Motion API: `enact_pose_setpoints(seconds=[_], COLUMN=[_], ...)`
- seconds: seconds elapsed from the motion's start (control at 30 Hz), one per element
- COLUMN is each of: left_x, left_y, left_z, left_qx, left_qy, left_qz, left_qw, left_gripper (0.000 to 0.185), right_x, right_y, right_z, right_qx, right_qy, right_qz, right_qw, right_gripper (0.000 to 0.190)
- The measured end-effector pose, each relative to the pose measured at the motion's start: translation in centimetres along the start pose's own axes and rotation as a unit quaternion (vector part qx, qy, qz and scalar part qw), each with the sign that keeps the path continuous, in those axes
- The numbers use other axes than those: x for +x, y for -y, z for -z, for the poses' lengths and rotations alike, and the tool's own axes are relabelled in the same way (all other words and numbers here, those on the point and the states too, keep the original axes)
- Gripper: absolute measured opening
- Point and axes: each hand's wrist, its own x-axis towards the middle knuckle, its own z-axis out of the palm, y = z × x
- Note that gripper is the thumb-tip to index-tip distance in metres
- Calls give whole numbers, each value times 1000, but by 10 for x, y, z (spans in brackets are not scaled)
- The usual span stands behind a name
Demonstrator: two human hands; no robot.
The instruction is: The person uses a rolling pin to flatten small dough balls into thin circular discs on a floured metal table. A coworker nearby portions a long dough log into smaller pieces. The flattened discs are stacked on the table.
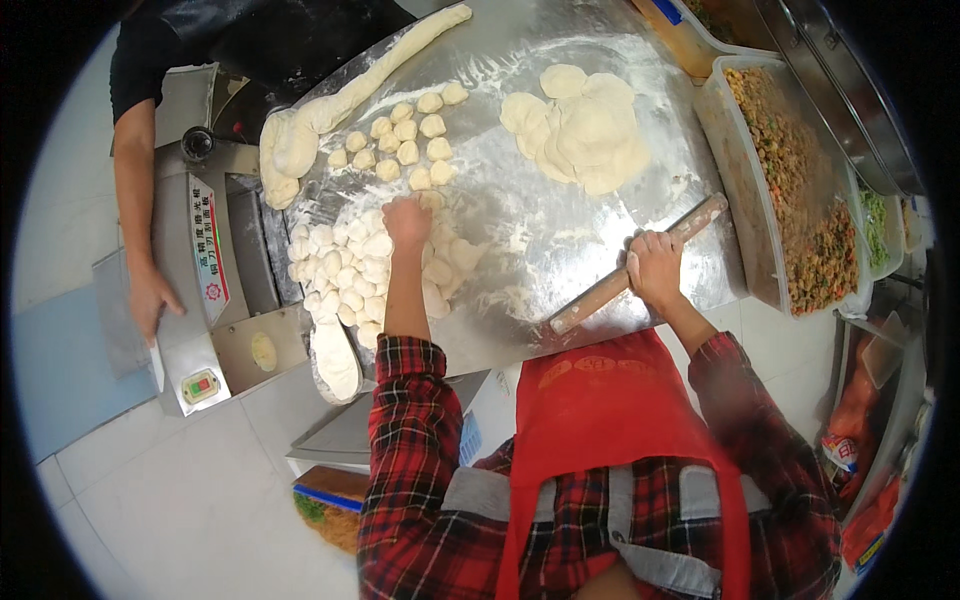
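Note:
My right hand (655, 266) is wrapped around a wooden rolling pin (592, 302) that lies slantwise near the steel table's front right edge. Over the back of a heap of floury dough pieces (341, 262) is my left hand (407, 219), its fingers curled down beside a small dough disc (433, 199); whether it grips anything is hidden. Behind it lie separate small dough balls (406, 130). Flat, overlapping dough rounds (592, 127) rest at the back centre. A long dough rope (360, 90) runs along the left edge, its thick end folded.
A floured scoop-shaped thing (335, 364) juts over the near left edge. At left stands a steel machine (202, 300) with a co-worker's hand (152, 300) at its side. Plastic tubs of chopped filling (802, 195) line the right side.

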Motion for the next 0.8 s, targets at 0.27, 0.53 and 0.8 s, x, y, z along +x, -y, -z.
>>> enact_pose_setpoints(seconds=[0.27, 0.53, 0.8], left_x=[3, 33, 24], left_y=[7, 78, 67], left_z=[7, 17, 1], left_qx=[-226, -285, -288], left_qy=[-48, -109, 173], left_qz=[-12, -33, 73], left_qw=[973, 952, 939], left_gripper=[41, 45, 45], right_x=[1, 0, -7], right_y=[5, 5, 5], right_z=[-1, -1, -5], right_qx=[11, 6, 23], right_qy=[-28, -22, -51], right_qz=[15, 13, 24], right_qw=[999, 1000, 998], right_gripper=[17, 17, 17])
